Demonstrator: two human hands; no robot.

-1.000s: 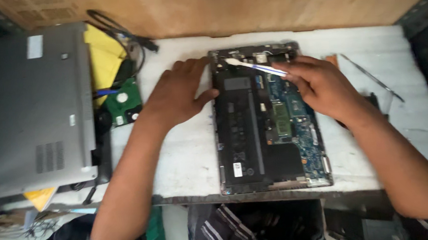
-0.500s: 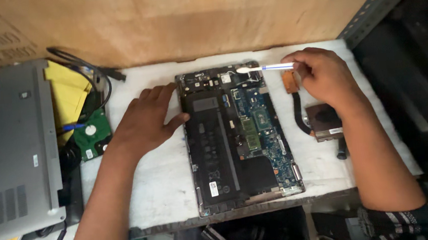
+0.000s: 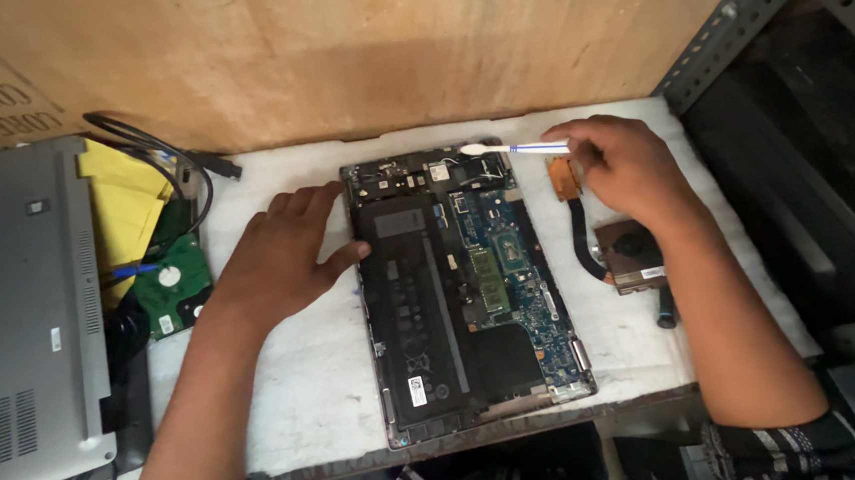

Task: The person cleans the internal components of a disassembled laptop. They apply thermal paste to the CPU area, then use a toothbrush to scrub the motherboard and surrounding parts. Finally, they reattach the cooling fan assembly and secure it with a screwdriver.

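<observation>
Cleaning step, it seems: right hand (image 3: 623, 168) pinches a cotton swab (image 3: 513, 149), tip over the opened laptop (image 3: 466, 287) top edge. Left hand (image 3: 283, 255) lies flat and open, bracing the chassis's left side. Next likely needs gentle swabbing near the board.

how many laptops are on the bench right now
2. One opened laptop, its board and battery bare, lies in the middle by the left hand. A closed grey laptop lies at the left edge. Others may sit out of view.

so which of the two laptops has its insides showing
The laptop in the middle of the white table, under both hands: its black battery and blue circuit board are exposed. The grey laptop at the far left remains cased.
</observation>
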